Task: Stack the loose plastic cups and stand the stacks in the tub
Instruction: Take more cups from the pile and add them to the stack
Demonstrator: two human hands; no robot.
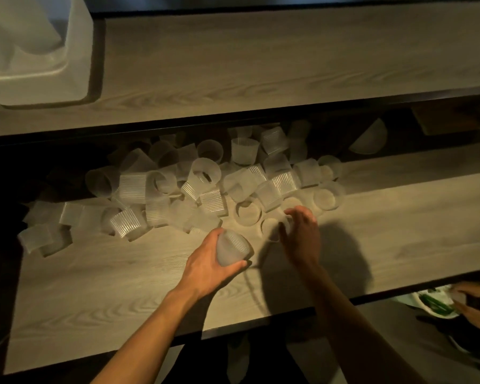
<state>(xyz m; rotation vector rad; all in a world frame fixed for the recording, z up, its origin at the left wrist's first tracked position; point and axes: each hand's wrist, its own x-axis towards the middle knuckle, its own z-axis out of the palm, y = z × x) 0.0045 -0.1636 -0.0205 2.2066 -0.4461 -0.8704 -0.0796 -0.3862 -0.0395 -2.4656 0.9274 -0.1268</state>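
Fingers [213, 236] and thumb of the left hand [205, 264] were curled round a ribbed plastic cup [233, 249], held tilted just off the near edge of the heap of loose cups [178, 189]. Its long axis leaned toward the right hand [302, 236]. Whether it was a single cup or a short nest could not be told.

The right hand arched over an upright cup [270, 227] at the heap's near right fringe, with the thumb beside the rim. Blur hid whether this grasp had closed. The upright cup stood just beside the held cup, mouth up and axis vertical, and the right hand was plainly the nearer to it. Nesting would probably require the two axes to be brought into line.

All cups appeared translucent, frosted, short and tapered, with fine vertical ribs. In the heap they lay on their sides, upright and inverted, spread over the wooden shelf [122, 273]. The white tub [75, 65] stood well beyond the heap, on the higher surface at far left, and its pale contents were too indistinct to name.
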